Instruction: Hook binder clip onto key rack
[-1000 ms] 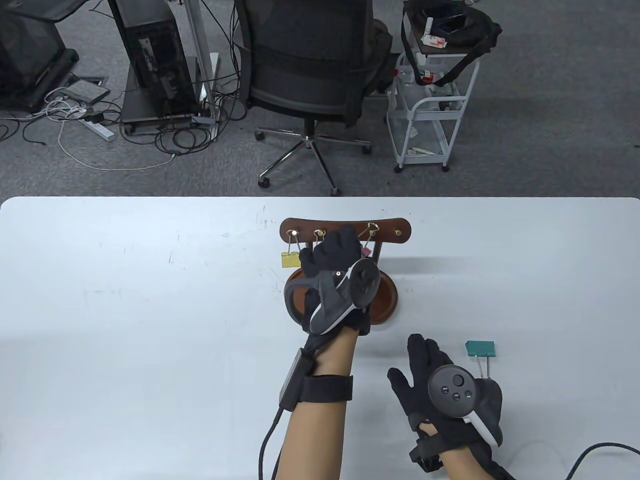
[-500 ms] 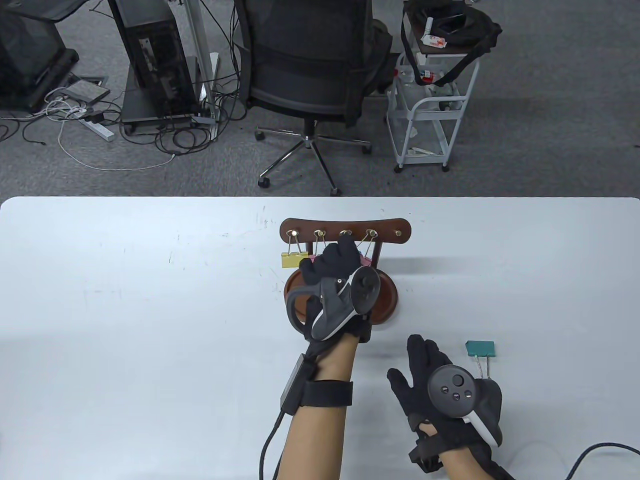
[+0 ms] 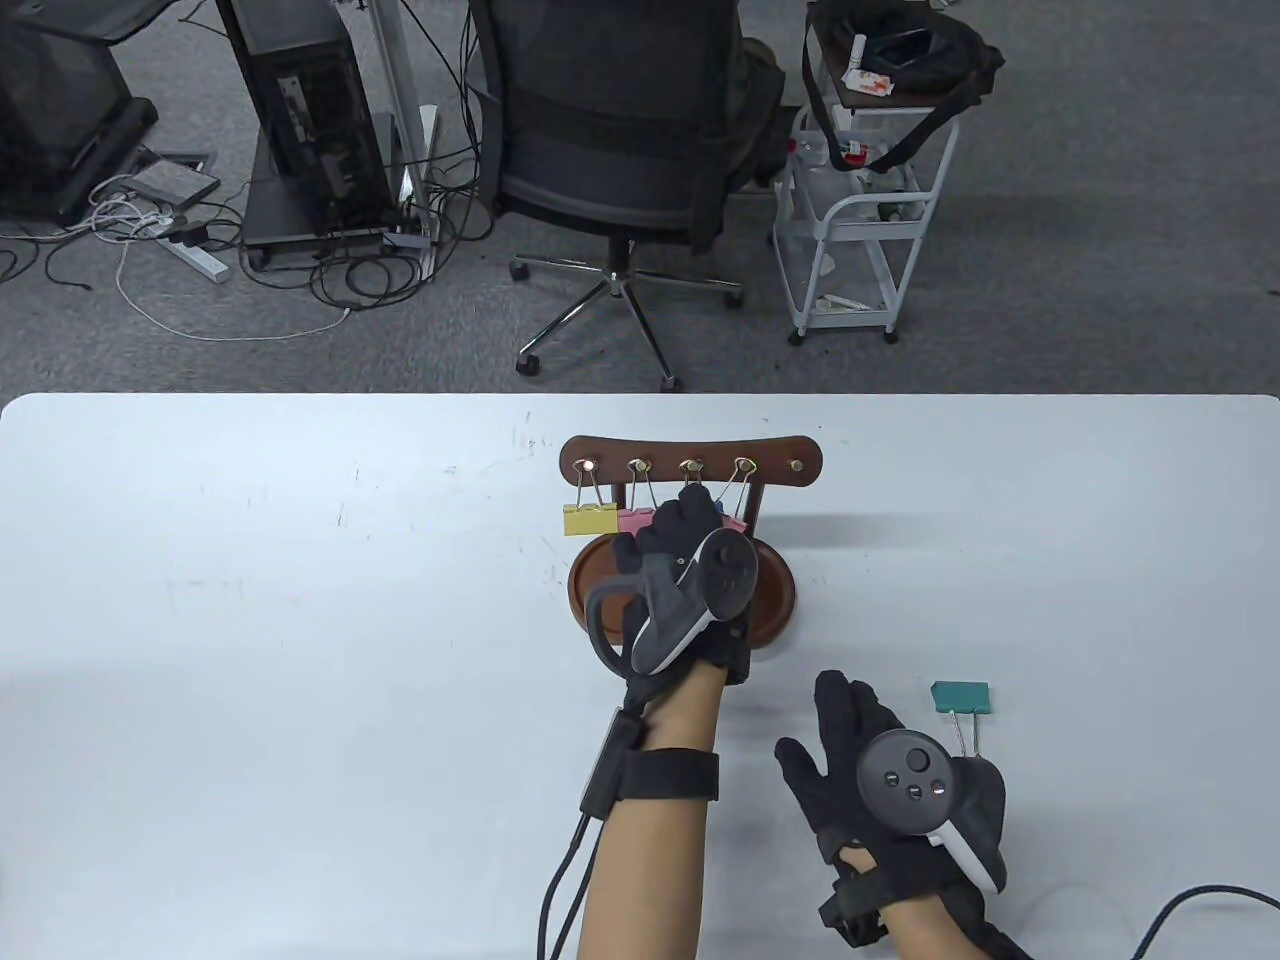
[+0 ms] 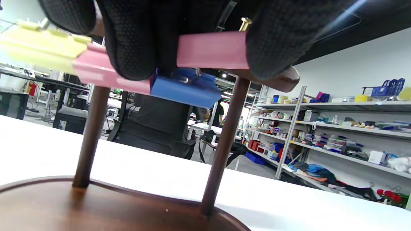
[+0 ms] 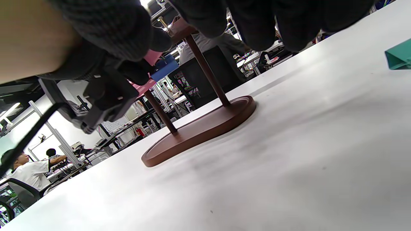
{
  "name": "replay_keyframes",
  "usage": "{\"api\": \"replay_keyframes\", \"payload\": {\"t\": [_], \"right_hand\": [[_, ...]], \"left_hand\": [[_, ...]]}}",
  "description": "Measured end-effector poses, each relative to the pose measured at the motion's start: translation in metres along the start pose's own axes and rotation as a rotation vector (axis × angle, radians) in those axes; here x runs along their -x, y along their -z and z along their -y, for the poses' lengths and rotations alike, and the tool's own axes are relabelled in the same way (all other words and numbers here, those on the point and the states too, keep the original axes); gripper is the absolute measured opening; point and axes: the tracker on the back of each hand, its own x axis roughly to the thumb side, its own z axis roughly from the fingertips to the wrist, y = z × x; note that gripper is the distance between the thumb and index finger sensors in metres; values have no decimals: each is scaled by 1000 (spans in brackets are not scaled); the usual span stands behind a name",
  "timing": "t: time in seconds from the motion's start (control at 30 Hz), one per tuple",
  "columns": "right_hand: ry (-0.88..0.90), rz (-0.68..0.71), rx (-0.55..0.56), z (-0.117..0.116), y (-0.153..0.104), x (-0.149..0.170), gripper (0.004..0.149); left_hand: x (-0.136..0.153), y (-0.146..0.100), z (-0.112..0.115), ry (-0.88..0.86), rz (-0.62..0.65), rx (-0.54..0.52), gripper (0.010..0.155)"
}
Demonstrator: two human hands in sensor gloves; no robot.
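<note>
Dark wood frames the scene: a key rack point(image 3: 690, 462) with brass hooks stands on its round base on the white tabletop point(image 3: 300, 620), carrying a yellow binder clip point(image 3: 590, 519) on the leftmost hook, a pink binder clip point(image 3: 634, 520) beside it and a second pink clip point(image 4: 212, 49) further right. The left hand point(image 3: 680, 570) reaches in over the base, its gloved fingers point(image 4: 135, 41) curled against the hanging clips, with a blue binder clip point(image 4: 186, 88) just below the fingertips (whether they actually grip it cannot be told from either view). The rightmost hook point(image 3: 797, 466) stands bare. Nearer the front edge, the right hand point(image 3: 880, 780) rests flat on the tabletop with fingers spread, holding nothing, and a teal binder clip point(image 3: 960, 698) lies just beside it, wire handles pointing toward the person.
</note>
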Motion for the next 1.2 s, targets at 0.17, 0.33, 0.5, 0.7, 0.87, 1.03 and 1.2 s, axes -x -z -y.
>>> {"api": "replay_keyframes", "payload": {"t": [0.17, 0.33, 0.5, 0.7, 0.87, 1.03, 1.2], "right_hand": [[2, 10, 0, 0, 0, -1, 82], [2, 10, -3, -1, 0, -1, 81], [3, 12, -6, -1, -1, -1, 81], [5, 12, -9, -2, -1, -2, 81], [7, 12, -11, -2, -2, -2, 81], [9, 10, -18, -2, -2, -2, 80], [6, 13, -19, -3, -1, -2, 80]], "left_hand": [[1, 0, 8, -13, -4, 11, 85], [0, -2, 12, -14, 24, 19, 79], [1, -6, 15, 4, 53, 19, 71], [2, -9, 18, 23, 74, 29, 62], [1, -10, 21, 1, 83, 83, 60], [2, -12, 22, -5, 80, 105, 62], [4, -16, 20, -11, 105, 95, 67]]}}
